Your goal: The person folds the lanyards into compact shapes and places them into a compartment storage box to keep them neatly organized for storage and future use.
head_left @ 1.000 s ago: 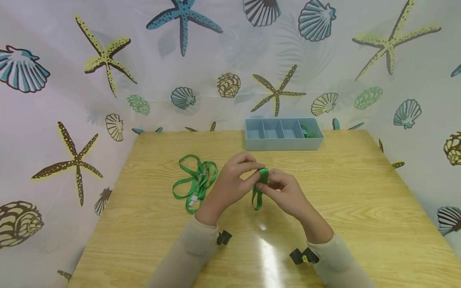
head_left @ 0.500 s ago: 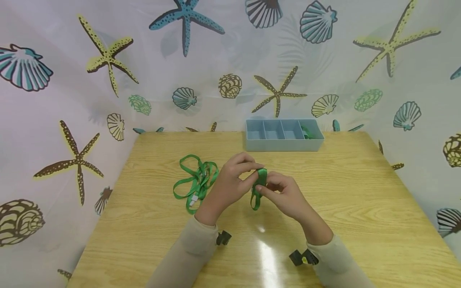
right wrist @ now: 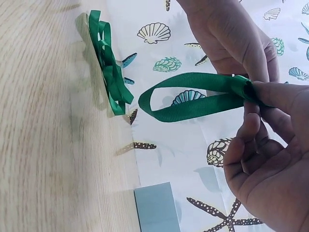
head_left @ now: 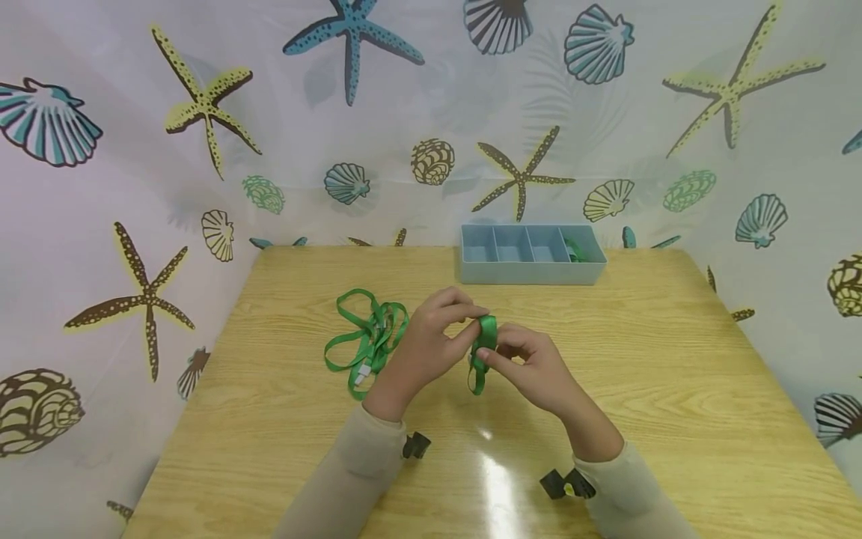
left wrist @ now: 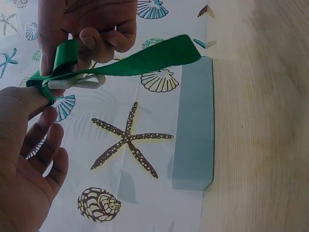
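Note:
Both hands hold a folded green lanyard (head_left: 488,329) above the middle of the table. My left hand (head_left: 438,333) pinches its upper part between thumb and fingers. From the other side, my right hand (head_left: 535,363) pinches it lower down with the thumb in front. In the left wrist view, a white clip (left wrist: 77,82) pokes out of the folds near the fingertips. A long loop of the lanyard (right wrist: 174,116) sticks out from the pinch in the right wrist view. More green lanyards (head_left: 369,346) lie loosely heaped on the table left of my left hand.
At the table's back edge stands a light blue box (head_left: 532,274) with several compartments; its rightmost one contains a green lanyard (head_left: 574,251). A shell-and-starfish patterned sheet (head_left: 384,135) hangs behind and beside the wooden table (head_left: 673,374).
Both hands keep hold of the lanyard, which has shifted slightly left. The loop dangling below has turned and looks narrower. The heap and the box stay put.

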Demonstrator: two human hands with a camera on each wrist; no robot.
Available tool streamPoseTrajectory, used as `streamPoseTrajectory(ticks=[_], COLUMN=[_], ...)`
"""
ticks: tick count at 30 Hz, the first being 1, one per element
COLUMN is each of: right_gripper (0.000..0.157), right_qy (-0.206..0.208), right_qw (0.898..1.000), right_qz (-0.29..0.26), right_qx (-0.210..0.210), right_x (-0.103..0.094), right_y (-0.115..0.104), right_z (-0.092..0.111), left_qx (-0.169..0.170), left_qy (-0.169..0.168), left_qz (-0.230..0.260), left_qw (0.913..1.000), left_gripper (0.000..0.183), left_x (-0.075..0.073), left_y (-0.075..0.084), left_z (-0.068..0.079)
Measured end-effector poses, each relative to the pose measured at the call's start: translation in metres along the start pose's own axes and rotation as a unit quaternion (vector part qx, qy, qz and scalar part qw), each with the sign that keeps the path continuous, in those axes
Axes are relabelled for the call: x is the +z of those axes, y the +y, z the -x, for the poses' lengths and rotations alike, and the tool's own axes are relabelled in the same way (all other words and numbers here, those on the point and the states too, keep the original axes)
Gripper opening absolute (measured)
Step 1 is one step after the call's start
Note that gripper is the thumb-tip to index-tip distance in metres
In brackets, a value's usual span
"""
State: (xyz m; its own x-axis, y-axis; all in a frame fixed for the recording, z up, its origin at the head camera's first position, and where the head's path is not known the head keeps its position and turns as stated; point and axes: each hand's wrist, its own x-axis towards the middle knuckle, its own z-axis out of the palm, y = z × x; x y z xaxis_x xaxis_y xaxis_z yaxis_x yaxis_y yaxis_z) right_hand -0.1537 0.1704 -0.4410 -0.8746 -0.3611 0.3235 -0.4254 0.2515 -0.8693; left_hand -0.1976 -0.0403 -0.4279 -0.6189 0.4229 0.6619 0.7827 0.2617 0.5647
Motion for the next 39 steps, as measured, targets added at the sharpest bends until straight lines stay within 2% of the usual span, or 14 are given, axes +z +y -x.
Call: streamPoseTrajectory(ticks=[6, 13, 18, 26, 39], right_gripper=[0.014, 0.012, 0.012, 0.014, 0.013], right_qy=[0.005, 0.012, 0.020, 0.027, 0.029], right_qw=[0.999, 1.000, 1.000, 0.999, 0.998], right_qz=[-0.022, -0.016, -0.017, -0.034, -0.059], right_qx=[-0.023, -0.009, -0.012, -0.017, -0.001], right_x=[0.002, 0.002, 0.002, 0.001, 0.004], right_y=[0.001, 0.001, 0.000, 0.001, -0.002], right_z=[0.000, 0.000, 0.000, -0.001, -0.003], left_qx=[-0.002, 0.000, -0.012, -0.021, -0.023], left_qy=[0.000, 0.006, 0.002, -0.005, -0.003], left_qz=[0.000, -0.007, 0.003, 0.014, 0.031], left_qw=[1.0000, 1.0000, 0.9999, 0.9997, 0.9992], left_gripper=[0.015, 0.014, 0.013, 0.012, 0.012], left_x=[-0.002, -0.001, -0.001, -0.002, -0.004], left_y=[-0.002, -0.005, -0.006, -0.006, -0.011], left_z=[0.001, 0.001, 0.001, 0.003, 0.002])
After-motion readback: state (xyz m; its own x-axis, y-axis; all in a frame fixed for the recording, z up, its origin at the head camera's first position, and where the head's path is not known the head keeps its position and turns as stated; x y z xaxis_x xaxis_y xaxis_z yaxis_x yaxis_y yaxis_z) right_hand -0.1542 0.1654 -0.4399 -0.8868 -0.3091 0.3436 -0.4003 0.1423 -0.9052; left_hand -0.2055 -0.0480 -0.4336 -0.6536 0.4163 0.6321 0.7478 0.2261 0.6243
